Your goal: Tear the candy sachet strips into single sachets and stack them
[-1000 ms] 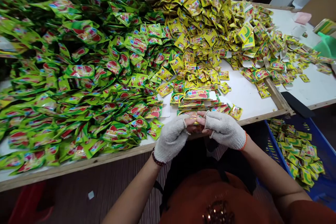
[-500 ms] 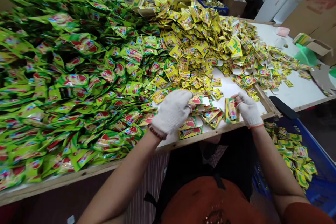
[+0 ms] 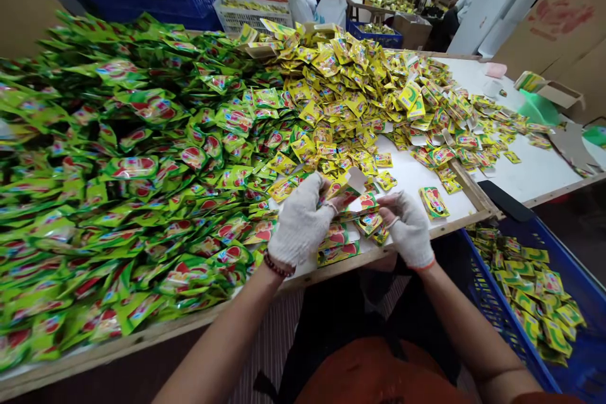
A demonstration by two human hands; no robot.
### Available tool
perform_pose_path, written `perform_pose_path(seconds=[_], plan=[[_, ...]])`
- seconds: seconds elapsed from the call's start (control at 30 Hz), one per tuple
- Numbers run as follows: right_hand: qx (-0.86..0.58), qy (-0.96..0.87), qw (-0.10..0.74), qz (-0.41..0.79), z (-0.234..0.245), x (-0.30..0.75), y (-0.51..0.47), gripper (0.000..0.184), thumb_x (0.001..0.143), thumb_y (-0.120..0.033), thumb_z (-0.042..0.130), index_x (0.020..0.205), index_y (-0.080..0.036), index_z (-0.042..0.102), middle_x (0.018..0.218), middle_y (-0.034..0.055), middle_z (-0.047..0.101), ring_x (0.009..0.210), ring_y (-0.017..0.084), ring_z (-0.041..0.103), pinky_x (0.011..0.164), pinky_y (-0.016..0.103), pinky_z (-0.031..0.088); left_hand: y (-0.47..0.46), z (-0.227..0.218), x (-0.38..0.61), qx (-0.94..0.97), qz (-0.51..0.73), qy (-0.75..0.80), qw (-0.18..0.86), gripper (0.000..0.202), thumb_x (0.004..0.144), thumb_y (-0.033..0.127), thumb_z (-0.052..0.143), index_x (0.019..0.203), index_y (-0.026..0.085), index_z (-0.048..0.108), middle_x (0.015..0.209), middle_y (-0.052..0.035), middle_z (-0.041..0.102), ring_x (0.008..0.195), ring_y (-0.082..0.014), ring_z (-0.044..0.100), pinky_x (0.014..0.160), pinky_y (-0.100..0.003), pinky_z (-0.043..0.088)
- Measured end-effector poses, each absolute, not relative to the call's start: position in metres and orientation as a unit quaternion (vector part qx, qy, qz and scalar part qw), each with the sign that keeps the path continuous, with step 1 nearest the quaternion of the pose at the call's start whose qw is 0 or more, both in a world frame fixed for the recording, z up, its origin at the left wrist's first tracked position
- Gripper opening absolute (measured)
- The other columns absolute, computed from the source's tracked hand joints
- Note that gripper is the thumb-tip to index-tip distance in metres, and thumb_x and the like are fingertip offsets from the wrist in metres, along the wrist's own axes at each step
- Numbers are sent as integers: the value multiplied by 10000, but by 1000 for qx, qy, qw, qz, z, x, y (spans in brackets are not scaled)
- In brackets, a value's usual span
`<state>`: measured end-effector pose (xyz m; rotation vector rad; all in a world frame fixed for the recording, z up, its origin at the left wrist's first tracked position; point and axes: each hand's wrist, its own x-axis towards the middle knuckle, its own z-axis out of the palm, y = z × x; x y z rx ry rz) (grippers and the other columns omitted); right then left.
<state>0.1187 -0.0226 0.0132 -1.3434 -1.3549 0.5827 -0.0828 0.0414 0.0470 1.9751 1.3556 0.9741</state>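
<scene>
My left hand (image 3: 303, 221), in a white glove, holds a small yellow carton (image 3: 344, 184) with its end flap standing out. My right hand (image 3: 406, 227), also gloved, has thumb and fingers drawn together beside several small cartons and packets; whatever is between its fingertips is too small to make out. Under and between the hands lie red-and-green cartons (image 3: 337, 235) near the table edge. Another small carton (image 3: 433, 202) rests on the white tabletop to the right of my right hand.
Green packets (image 3: 137, 167) are heaped on the left, yellow packets (image 3: 341, 69) behind the hands. A wooden strip (image 3: 468, 183) divides the tabletop. Below right, a blue crate (image 3: 534, 353) holds yellow cartons. A black flat object (image 3: 507, 200) overhangs the edge. Another person (image 3: 466, 3) sits far back.
My right hand has let go of a carton, now lying on the table, and moved left towards the other hand. My left hand now raises a carton with its flap out. The view has tilted up.
</scene>
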Motion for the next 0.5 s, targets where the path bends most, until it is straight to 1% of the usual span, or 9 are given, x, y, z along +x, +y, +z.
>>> perform_pose_path(seconds=[0.03, 0.07, 0.13, 0.2, 0.23, 0.33, 0.4, 0.5], plan=[[-537, -550, 575, 279, 10, 104, -24, 246, 857, -376, 672, 1004, -222, 549, 996, 63, 669, 904, 198, 664, 825, 347, 553, 31, 43, -82, 700, 394, 490, 338, 201, 866, 386, 617, 929, 201, 573, 861, -27, 659, 755, -177, 620, 676, -300, 519], [-519, -531, 598, 303, 6, 92, -24, 292, 834, -386, 704, 999, -231, 520, 988, 52, 664, 890, 188, 669, 812, 333, 561, 21, 38, -81, 666, 421, 468, 400, 225, 885, 403, 601, 978, 199, 580, 903, -35, 684, 773, -177, 645, 677, -299, 542], [-503, -507, 613, 337, 1, 78, -24, 325, 811, -390, 736, 952, -242, 483, 909, 19, 655, 814, 165, 673, 750, 297, 570, 4, 24, -81, 608, 465, 439, 469, 307, 892, 413, 611, 1102, 194, 570, 1033, -64, 710, 883, -193, 692, 745, -312, 582], [-504, -508, 601, 354, -1, 74, -24, 296, 818, -381, 732, 920, -241, 492, 829, -5, 648, 744, 151, 668, 691, 272, 566, -8, 8, -84, 592, 491, 438, 465, 411, 877, 392, 645, 1222, 196, 537, 1161, -92, 696, 1019, -215, 692, 855, -343, 586], [-505, -520, 592, 352, -1, 75, -24, 264, 826, -371, 723, 925, -238, 517, 829, -3, 657, 751, 154, 673, 694, 275, 568, -11, 0, -87, 601, 494, 442, 447, 443, 873, 375, 653, 1260, 201, 526, 1208, -102, 682, 1070, -223, 682, 903, -361, 576], [-507, -592, 554, 294, -2, 82, -24, 174, 852, -321, 688, 989, -233, 626, 914, 30, 703, 859, 185, 691, 799, 326, 575, -16, -21, -98, 650, 478, 436, 399, 461, 881, 328, 645, 1315, 223, 530, 1300, -111, 647, 1155, -235, 651, 985, -403, 544], [-492, -643, 532, 249, -3, 87, -24, 141, 863, -279, 666, 997, -239, 676, 942, 38, 725, 897, 196, 697, 843, 346, 571, -17, -29, -104, 673, 466, 425, 386, 427, 884, 303, 642, 1297, 230, 561, 1285, -103, 661, 1160, -233, 650, 1004, -410, 534], [-440, -704, 515, 212, -8, 91, -22, 110, 869, -215, 646, 951, -250, 712, 906, 28, 747, 864, 189, 712, 819, 328, 577, -16, -32, -110, 690, 457, 412, 381, 316, 878, 280, 654, 1188, 224, 631, 1163, -77, 716, 1098, -216, 676, 993, -391, 541]])
